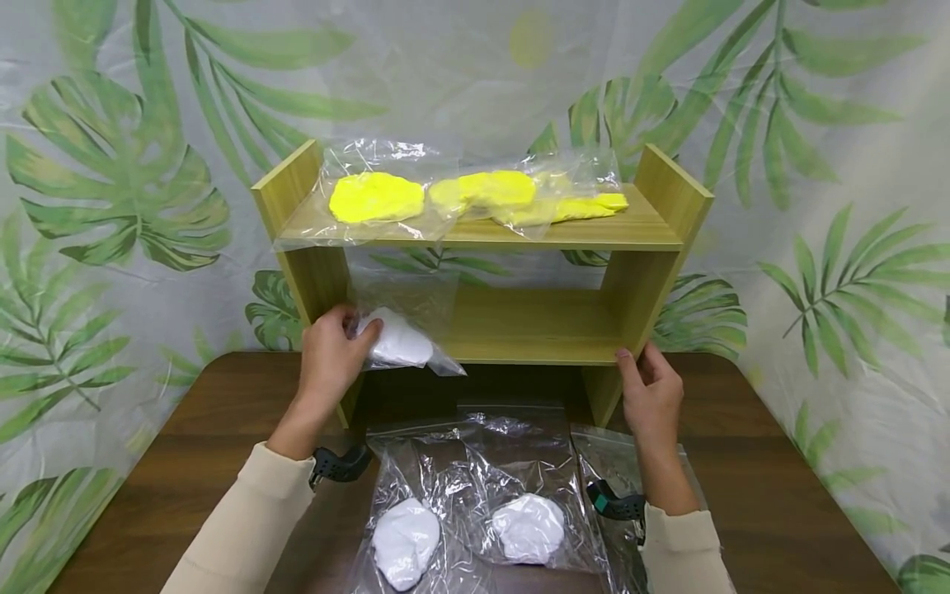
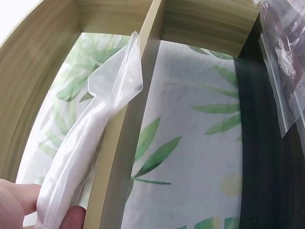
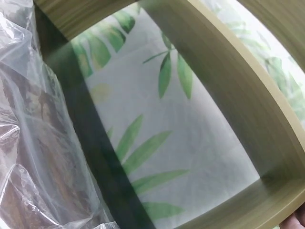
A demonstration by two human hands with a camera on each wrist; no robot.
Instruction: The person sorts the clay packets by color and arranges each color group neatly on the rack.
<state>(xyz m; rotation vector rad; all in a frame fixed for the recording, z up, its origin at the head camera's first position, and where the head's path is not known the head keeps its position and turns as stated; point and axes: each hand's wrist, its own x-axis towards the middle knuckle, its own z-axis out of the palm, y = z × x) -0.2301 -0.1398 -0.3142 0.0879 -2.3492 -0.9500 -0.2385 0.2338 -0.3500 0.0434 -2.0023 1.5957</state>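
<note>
My left hand (image 1: pixel 331 351) pinches a clear plastic bag with a white lump (image 1: pixel 397 338) inside, at the left end of the wooden shelf's (image 1: pixel 534 351) middle board. In the left wrist view, thumb and fingertips grip the bagged white lump (image 2: pixel 76 157) from both sides, beside the board's front edge. My right hand (image 1: pixel 653 392) holds the shelf's right side panel near the middle board, thumb in front; only its fingertips (image 3: pixel 291 221) show at the corner of the right wrist view. On the top board lie bagged yellow lumps (image 1: pixel 377 198), several bags overlapping.
On the brown table (image 1: pixel 757 462) before the shelf lie two bagged white lumps, one at left (image 1: pixel 406 543) and one at right (image 1: pixel 529 528). Another clear bag (image 1: pixel 619 462) lies partly under my right forearm. A leaf-patterned cloth (image 1: pixel 460 66) hangs behind.
</note>
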